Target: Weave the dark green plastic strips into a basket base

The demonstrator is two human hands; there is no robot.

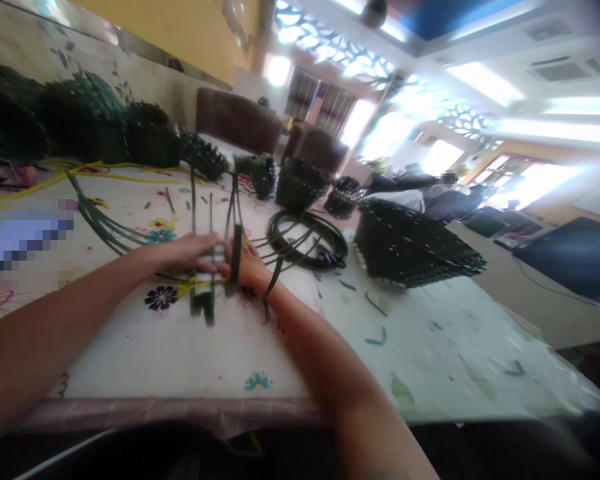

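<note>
Dark strips [236, 233] lie crossed on table [180, 353], near centre. Left hand [190, 253] flat, palm down, pressing them. Right hand [250, 267] curled round one, w/ both arms stretched fwd. Coil [307, 233] & basket [415, 247] to right.

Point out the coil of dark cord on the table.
In the head view, the coil lies mid-table, just beyond the right hand, left of the large dark basket.

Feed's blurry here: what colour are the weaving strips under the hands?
Dark green strips, seen best in the head view.
</note>
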